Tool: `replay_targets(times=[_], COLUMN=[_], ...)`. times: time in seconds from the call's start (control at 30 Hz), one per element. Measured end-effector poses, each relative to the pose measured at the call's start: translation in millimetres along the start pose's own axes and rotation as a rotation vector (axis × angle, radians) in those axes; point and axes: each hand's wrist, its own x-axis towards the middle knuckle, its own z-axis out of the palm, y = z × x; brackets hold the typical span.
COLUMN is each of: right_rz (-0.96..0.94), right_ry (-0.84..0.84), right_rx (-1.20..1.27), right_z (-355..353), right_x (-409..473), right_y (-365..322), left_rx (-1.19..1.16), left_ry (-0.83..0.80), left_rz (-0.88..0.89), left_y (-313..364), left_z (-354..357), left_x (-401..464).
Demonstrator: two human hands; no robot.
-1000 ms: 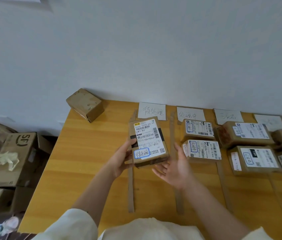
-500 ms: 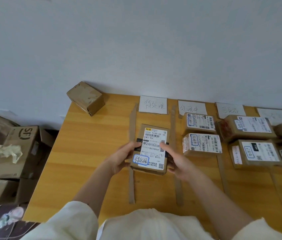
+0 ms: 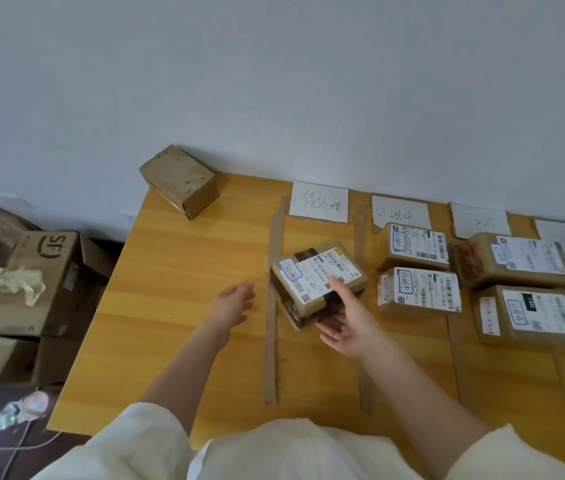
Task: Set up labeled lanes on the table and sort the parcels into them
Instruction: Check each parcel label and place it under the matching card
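A brown parcel (image 3: 315,271) with a white shipping label and a blue-circled mark sits tilted in the first lane, between two cardboard strips (image 3: 271,306) (image 3: 360,230). My right hand (image 3: 350,323) holds its near right corner, thumb on top and fingers under the edge. To the left of the left strip, my left hand (image 3: 232,304) hovers with relaxed fingers and touches nothing. The first lane's handwritten paper label (image 3: 319,201) lies at the far end of the wooden table (image 3: 177,289).
Two labelled parcels (image 3: 416,245) (image 3: 419,289) fill the second lane under its paper label (image 3: 400,212). Several more parcels (image 3: 516,259) occupy the lanes to the right. A plain brown box (image 3: 180,180) sits on the table's far left corner. Open cartons (image 3: 49,282) stand on the floor at left.
The parcel was turned about a quarter turn and lowered into the first lane. My left hand let go and drew back to the left; my right hand stays on the parcel.
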Motion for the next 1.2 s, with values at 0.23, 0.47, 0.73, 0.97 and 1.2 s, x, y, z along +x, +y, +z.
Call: replay_targets(times=[0.23,0.47,0.73,0.97,1.2], right_rz=[-0.071,-0.098,-0.121,-0.03,-0.283], right_ry=[0.139,0.191,0.2,0.289,0.091], right_rx=[0.121,0.231,0.284,0.112,-0.639], right_z=[44.8,76.8,81.4,109.5,200.5], right_x=[33.7,61.3,67.7,55.3,56.5], right_y=[-39.7,-55.2,-54.3,-34.7,-27.3], left_rx=[0.146,0.397,0.483,0.424,0.631], left_ry=[0.189,0.23,0.216,0.2,0.474], left_rz=[0.085,0.174,0.184,0.208,0.287], left_y=[1.4,7.8,3.9,7.1,11.9], left_z=[-26.7,-52.2,-67.7,-78.4,-118.0], left_x=[24.1,43.4,57.6,67.2,84.3])
